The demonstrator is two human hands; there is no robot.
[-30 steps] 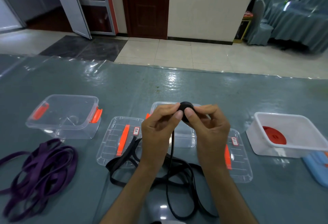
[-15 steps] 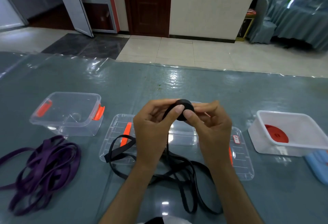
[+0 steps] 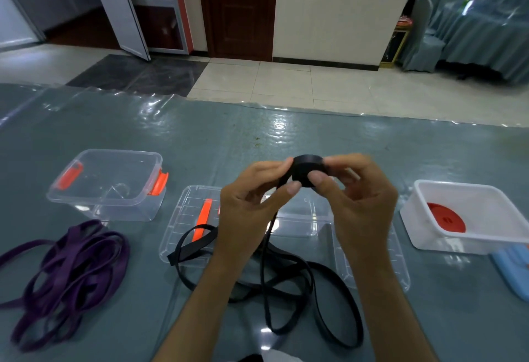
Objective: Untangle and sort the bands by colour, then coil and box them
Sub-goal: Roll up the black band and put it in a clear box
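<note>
Both hands are raised above the table's middle with a small black coil (image 3: 307, 168) of band between them. My right hand (image 3: 357, 204) pinches the coil with thumb and fingers. My left hand (image 3: 252, 207) pinches the black strand where it leaves the coil. The loose black band (image 3: 289, 284) hangs down and lies in loops on the table below. A purple band (image 3: 65, 270) lies in a loose heap at the left. A red coil (image 3: 446, 220) sits in the white box (image 3: 469, 242) at the right.
A clear box with orange clips (image 3: 106, 182) stands at the left. Another clear box (image 3: 297, 221) is behind my hands, flanked by two clear lids (image 3: 186, 224) (image 3: 372, 270). A blue lid (image 3: 512, 270) lies at the right edge. The table carries a glossy plastic sheet.
The black coil has been turned between my fingers and looks slightly thicker. The loose black loops on the table have shifted a little. The view has tilted slightly.
</note>
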